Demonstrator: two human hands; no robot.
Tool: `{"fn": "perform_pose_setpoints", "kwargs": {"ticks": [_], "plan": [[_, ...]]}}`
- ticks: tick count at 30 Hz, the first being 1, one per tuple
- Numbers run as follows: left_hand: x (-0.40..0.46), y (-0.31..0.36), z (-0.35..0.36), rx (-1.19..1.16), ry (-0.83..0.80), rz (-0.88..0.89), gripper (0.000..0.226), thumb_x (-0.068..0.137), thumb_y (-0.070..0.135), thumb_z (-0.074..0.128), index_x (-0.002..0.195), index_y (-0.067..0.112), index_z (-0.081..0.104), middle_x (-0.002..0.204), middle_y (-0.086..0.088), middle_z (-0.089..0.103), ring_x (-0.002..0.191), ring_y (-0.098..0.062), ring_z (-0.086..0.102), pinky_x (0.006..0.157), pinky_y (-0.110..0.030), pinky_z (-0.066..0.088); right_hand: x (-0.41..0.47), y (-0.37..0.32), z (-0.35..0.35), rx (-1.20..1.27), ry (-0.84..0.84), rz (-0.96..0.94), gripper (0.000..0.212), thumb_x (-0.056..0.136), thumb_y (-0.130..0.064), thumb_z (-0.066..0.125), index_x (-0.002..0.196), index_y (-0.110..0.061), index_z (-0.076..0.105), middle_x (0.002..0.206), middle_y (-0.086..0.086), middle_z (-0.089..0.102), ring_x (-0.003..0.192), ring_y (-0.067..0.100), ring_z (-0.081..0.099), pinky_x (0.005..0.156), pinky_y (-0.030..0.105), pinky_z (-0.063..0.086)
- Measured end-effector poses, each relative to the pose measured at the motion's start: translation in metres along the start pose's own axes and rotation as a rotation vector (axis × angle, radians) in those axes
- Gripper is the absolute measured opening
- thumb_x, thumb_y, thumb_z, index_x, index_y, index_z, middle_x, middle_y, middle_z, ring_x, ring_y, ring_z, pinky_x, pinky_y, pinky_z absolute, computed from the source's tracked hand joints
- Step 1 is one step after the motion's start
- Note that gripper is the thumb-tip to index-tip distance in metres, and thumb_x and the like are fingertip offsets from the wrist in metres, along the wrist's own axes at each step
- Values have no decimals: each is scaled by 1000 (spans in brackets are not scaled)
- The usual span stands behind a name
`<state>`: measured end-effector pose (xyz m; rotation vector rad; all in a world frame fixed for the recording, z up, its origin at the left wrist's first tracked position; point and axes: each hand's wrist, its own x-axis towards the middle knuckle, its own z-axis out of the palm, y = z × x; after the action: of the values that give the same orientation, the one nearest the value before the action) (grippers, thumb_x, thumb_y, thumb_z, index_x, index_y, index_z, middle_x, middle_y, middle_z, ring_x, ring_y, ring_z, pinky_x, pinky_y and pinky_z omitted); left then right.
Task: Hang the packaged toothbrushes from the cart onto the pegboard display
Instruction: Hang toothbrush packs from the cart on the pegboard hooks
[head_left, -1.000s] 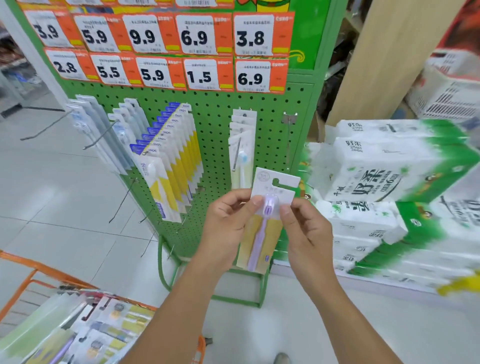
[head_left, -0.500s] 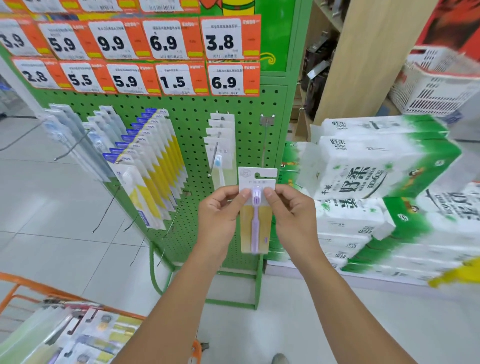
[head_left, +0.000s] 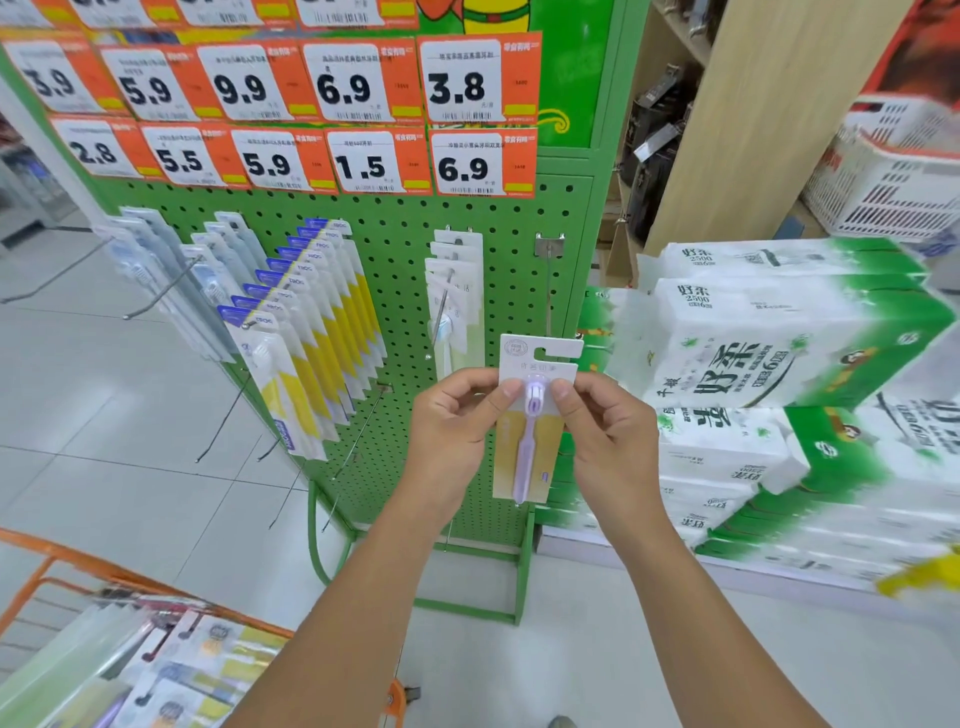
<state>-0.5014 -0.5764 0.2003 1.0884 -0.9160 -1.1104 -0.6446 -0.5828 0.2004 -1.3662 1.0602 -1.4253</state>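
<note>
A green pegboard (head_left: 395, 291) fills the frame from 9 o'clock to 12 o'clock, with two rows of orange and white price tags (head_left: 291, 119) across its top. At 3 o'clock stand stacked packs of tissue paper (head_left: 789, 353) in white and green wrap, with a white plastic basket (head_left: 893, 176) above them at 2 o'clock. The orange wire cart (head_left: 104, 571) sits at 7 o'clock, holding more packaged toothbrushes (head_left: 171, 670) lying flat in a loose pile.

On the board, a row of yellow and white toothbrush packs (head_left: 311, 332) hangs at 10 o'clock, with clear packs (head_left: 176, 280) farther left on long hooks. Near the centre hangs a short row of white carded toothbrushes (head_left: 454, 301). Just right of them, at 12 o'clock, a bare metal hook (head_left: 549, 280) juts out from the board.

The packaged toothbrush (head_left: 530, 415), a purple brush on a white and yellow card, is upright at the centre, in front of the board and just below the tip of the bare hook. Its hanging slot is at the top and not on any hook. The left hand (head_left: 457, 426) pinches the card's left edge beside the brush head, thumb in front and fingers (head_left: 470, 384) curled behind. The right hand (head_left: 608, 431) pinches the right edge the same way, its thumb pressed next to the brush head.
</note>
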Motion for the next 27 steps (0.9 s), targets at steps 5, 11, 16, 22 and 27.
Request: {"fn": "perform_pose_setpoints", "kwargs": {"ticks": [5, 11, 16, 22, 27], "plan": [[0, -3, -4, -75, -19, -16, 22, 75, 17, 74, 94, 5, 73, 89, -6, 77, 82, -18, 71, 78, -29, 58, 0, 2, -2, -15, -27, -29, 15, 99, -12, 62, 96, -13, 76, 89, 17, 72, 79, 31, 65, 71, 39, 52], [6, -6, -1, -37, -5, -27, 13, 85, 9, 73, 97, 5, 74, 92, -8, 77, 81, -17, 70, 78, -29, 58, 4, 7, -3, -8, -20, 14, 15, 100, -12, 61, 94, -6, 74, 87, 19, 71, 77, 18, 61, 71, 33, 51], [20, -14, 0, 9, 96, -121, 15, 88, 15, 75, 101, 8, 75, 95, -9, 76, 84, -17, 69, 78, -31, 56, 22, 12, 2, -26, -31, 85, 17, 99, -14, 63, 90, -6, 74, 81, 12, 72, 73, 14, 62, 70, 34, 54], [50, 1, 5, 269, 218, -104, 8, 93, 28, 70, 101, 31, 70, 110, 5, 70, 106, -15, 66, 97, -35, 53, 88, 18, 3, -208, 61, 80, 37, 98, -20, 65, 61, -20, 61, 50, -16, 44, 51, 7, 35, 55, 24, 33], [51, 11, -2, 269, 204, -126, 10, 94, 23, 69, 104, 24, 71, 108, 3, 69, 91, -10, 66, 91, -35, 58, 138, 23, 4, -289, 158, 102, 14, 93, -22, 71, 81, -17, 76, 68, -11, 66, 62, 4, 57, 70, 24, 50]]}}
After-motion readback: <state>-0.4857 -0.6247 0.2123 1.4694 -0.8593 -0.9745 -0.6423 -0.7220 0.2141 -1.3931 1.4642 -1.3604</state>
